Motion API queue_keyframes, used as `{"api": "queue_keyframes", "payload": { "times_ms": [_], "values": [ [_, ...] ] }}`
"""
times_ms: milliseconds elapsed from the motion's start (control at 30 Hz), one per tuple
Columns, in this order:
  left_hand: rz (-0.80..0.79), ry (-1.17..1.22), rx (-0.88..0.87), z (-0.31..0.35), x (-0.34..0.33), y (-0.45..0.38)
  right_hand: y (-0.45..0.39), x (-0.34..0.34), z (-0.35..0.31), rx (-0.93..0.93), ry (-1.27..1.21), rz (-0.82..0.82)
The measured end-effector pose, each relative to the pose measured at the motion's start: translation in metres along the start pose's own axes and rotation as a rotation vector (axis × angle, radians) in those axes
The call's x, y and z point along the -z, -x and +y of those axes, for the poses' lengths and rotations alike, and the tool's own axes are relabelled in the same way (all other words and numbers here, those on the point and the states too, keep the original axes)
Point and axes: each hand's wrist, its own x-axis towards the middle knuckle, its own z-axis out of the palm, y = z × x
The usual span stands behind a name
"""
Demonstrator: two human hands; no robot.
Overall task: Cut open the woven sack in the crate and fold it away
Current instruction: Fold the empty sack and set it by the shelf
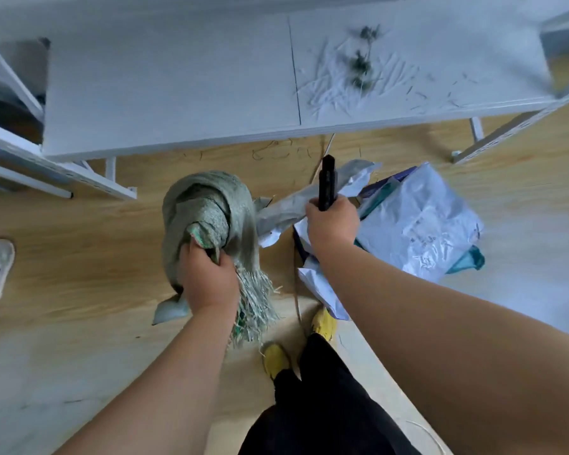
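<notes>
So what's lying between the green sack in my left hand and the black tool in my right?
In the head view, crumpled white paper spans the gap between the green woven sack and the black tool, over the wooden floor.

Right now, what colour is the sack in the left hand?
Pale grey-green woven sack with frayed pale strands; head view.

Coarse weave, matt plastic, pale wood-look floor

The woven sack (207,208) your left hand (209,279) grips is dull grey-green woven plastic, rough, frayed into loose strips at its lower edge. In your right hand (332,228) the black tool (327,183) looks like matt plastic. The white bags (418,224) are thin, crinkled and slightly glossy. Your table (171,83) top is smooth matt white, on white-painted metal legs; the floor (79,257) has a pale wood-grain finish.
</notes>
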Motion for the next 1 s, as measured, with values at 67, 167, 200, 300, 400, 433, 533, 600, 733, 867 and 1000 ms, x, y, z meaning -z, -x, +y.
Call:
{"api": "queue_keyframes", "payload": {
  "times_ms": [67,167,200,300,400,433,533,600,733,867,1000],
  "values": [
    [-0.036,-0.022,-0.002,0.013,-0.002,0.008,-0.004,0.031,0.011,0.015,-0.004,0.037],
    [-0.068,-0.01,-0.026,0.029,-0.007,0.031,-0.019,0.08,0.035,-0.006,0.007,0.063],
    [-0.081,-0.007,-0.049,0.032,-0.011,0.039,-0.027,0.095,0.044,-0.025,0.006,0.075],
    [-0.104,-0.014,-0.071,0.043,-0.029,0.056,-0.052,0.132,0.071,-0.095,-0.024,0.105],
    [-0.087,-0.03,-0.071,0.055,-0.053,0.07,-0.076,0.161,0.101,-0.129,0.119,0.115],
    [-0.08,-0.032,-0.055,0.06,-0.061,0.075,-0.085,0.171,0.11,-0.143,0.145,0.116],
    [-0.089,-0.045,-0.004,0.071,-0.09,0.096,-0.113,0.197,0.134,-0.2,0.259,0.08],
    [-0.103,-0.062,0.044,0.078,-0.107,0.112,-0.131,0.211,0.145,-0.274,0.353,0.005],
    [-0.098,-0.064,0.104,0.097,-0.134,0.136,-0.151,0.227,0.164,-0.393,0.538,-0.128],
    [-0.031,-0.075,0.172,0.108,-0.151,0.142,-0.15,0.219,0.181,-0.067,0.617,-0.212],
    [-0.002,-0.096,0.222,0.107,-0.154,0.148,-0.152,0.192,0.199,0.051,0.626,-0.549]
  ]
}}
